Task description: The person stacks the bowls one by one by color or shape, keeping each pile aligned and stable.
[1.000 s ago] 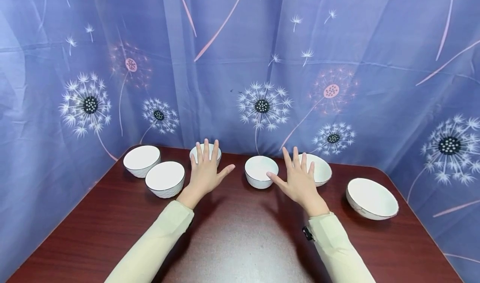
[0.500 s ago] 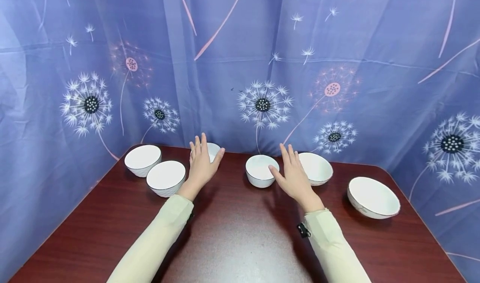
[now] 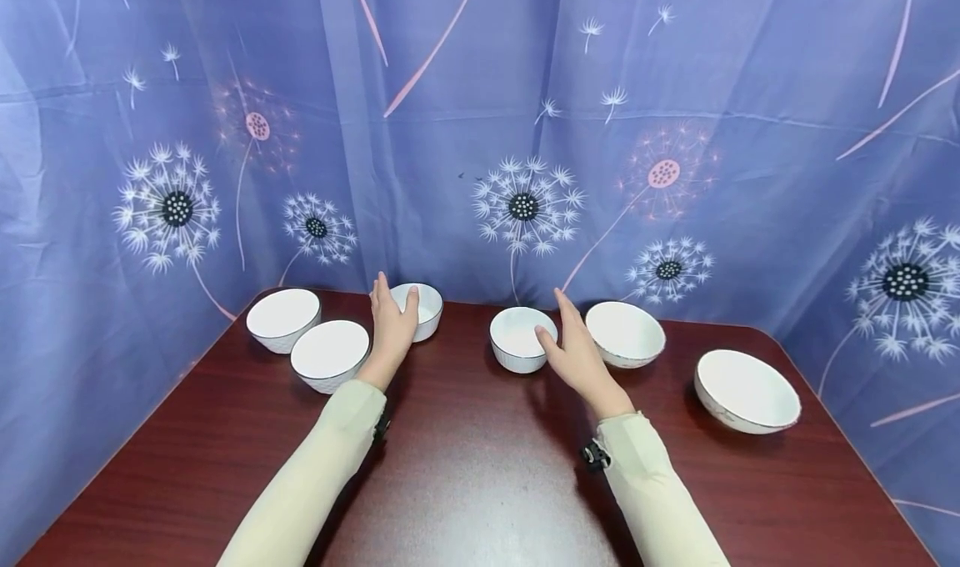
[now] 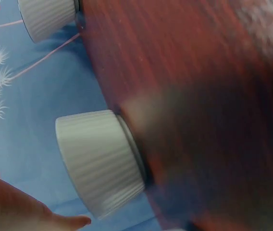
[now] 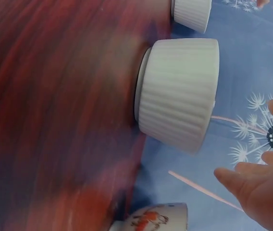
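My left hand is held upright at the left side of a small white ribbed bowl near the table's back edge. Its thumb overlaps the bowl's rim in the head view. In the left wrist view the thumb tip comes right up to the rim of that bowl. My right hand reaches between a second ribbed bowl and a wider white bowl. Its thumb overlaps the ribbed bowl's right rim, the other fingers extended forward. The right wrist view shows this ribbed bowl standing apart from the fingers.
Two white bowls with a textured outside, a rear one and a front one, stand close together at the left. A wide patterned bowl is at the right. Behind the dark red table hangs a blue dandelion curtain.
Both hands have come down from above the bowls and turned palms inward, thumbs moving over the ribbed bowls' rims. The left hand has shifted left, uncovering its bowl. The bowls have stayed put.
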{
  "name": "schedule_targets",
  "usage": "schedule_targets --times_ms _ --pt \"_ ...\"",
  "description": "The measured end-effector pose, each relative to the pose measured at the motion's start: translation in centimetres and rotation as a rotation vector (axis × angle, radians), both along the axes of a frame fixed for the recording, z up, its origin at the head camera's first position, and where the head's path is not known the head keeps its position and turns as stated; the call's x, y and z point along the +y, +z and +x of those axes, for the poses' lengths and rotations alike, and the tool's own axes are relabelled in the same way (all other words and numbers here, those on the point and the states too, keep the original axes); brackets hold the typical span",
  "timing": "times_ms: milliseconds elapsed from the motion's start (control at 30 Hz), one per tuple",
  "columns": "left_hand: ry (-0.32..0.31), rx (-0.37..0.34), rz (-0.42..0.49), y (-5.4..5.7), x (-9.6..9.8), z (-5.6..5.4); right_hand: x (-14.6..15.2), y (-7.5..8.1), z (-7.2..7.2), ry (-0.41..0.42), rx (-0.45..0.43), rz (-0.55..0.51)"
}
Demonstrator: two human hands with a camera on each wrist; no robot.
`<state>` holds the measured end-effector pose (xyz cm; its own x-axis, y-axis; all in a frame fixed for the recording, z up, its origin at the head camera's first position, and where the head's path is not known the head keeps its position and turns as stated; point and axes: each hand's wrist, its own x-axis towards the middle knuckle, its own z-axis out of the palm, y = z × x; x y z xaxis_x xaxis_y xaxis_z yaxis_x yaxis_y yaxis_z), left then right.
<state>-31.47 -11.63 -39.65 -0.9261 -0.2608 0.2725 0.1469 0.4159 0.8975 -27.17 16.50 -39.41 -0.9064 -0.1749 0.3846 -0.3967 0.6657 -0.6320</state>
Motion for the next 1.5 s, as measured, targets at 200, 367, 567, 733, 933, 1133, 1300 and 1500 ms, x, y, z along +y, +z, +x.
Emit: schedule_targets --times_ms 200,367,567,733,933,1133,1300,1500 --pt "0.075 -0.049 0.055 -0.5 -0.1 -0.3 -0.2 -0.7 -0.5 -0.018 -0.059 -0.029" --pt "0.112 -0.106 0.068 -1.2 -0.2 -0.6 -0.4 -1.1 -0.8 -0.022 -0.118 -0.079" --pt "0.124 -0.182 0.112 -1.8 -0.3 -0.9 -0.6 -1.2 -0.9 -0.043 -0.166 -0.131" --pt "0.098 -0.243 0.165 -2.0 -0.3 -0.9 -0.5 -1.7 -1.1 -0.066 -0.253 -0.151" --pt "0.084 -0.281 0.14 -2.2 -0.2 -1.0 -0.2 -2.3 -1.2 -0.098 -0.358 -0.145" --pt "0.074 -0.328 0.259 -2.4 -0.3 -1.2 -0.4 -2.7 -1.4 -0.089 -0.436 -0.251" --pt "0.059 -0.34 0.393 -2.0 -0.5 -1.0 -0.6 -2.7 -1.2 -0.038 -0.56 -0.486" --pt "0.103 -0.362 0.429 -1.7 -0.3 -1.2 -0.6 -2.4 -1.2 -0.056 -0.63 -0.628"
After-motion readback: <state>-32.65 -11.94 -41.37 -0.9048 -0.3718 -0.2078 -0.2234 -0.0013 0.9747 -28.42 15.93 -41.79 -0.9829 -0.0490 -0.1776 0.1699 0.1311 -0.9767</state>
